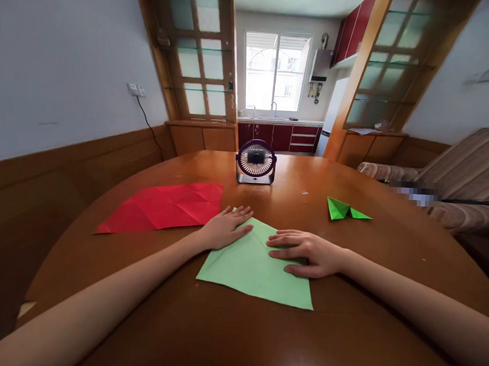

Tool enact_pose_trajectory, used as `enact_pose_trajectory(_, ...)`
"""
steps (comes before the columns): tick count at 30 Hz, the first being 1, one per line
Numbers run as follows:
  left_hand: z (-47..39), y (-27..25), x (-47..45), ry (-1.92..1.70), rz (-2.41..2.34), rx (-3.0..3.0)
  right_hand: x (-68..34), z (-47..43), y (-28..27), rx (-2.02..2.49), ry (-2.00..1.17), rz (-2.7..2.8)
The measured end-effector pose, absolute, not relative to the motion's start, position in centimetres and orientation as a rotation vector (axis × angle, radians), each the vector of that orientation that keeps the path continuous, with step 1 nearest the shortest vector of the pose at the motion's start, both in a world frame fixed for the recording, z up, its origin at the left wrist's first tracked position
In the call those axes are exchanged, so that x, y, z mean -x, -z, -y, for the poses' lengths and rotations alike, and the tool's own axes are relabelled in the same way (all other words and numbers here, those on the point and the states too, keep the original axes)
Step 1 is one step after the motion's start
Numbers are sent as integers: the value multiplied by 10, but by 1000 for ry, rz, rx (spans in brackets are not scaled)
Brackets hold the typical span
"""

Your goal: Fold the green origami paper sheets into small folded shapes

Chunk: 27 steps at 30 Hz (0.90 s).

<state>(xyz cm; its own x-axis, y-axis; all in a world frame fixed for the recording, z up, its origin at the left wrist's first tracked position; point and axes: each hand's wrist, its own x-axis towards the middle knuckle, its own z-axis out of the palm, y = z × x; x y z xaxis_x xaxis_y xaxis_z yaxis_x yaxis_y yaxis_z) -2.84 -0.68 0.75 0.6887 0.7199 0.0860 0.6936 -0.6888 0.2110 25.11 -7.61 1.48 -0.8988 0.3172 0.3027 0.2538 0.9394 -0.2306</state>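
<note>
A pale green sheet of paper (256,271) lies flat on the wooden table in front of me, with a crease running through its upper part. My left hand (227,228) rests on its upper left edge, fingers stretched out and spread. Across the sheet's right side lies my right hand (306,252), palm down with fingers apart. Both hands touch the paper, and neither grips it. Parts of the sheet's edges are hidden under the hands.
Left of the sheet, a creased red paper (165,203) lies on the table (171,321). A small desk fan (256,159) stands toward the far edge. A folded bright green paper piece (339,210) sits at the right. Beyond is a striped armchair (466,167).
</note>
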Motion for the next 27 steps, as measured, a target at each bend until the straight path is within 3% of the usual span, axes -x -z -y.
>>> enact_pose_trajectory(9,2,-2,37,-256,-1232,-2770,-253,76,-15,456,-290,2700)
enact_pose_trajectory(15,8,-5,37,-321,-1252,-2831,-256,71,-8,666,-280,2349)
enact_pose_trajectory(24,18,-13,32,-573,-1140,-2825,-259,51,5,1085,-828,1655)
enact_pose_trajectory(27,23,-16,28,-673,-1107,-2687,-262,44,9,1140,-795,1620)
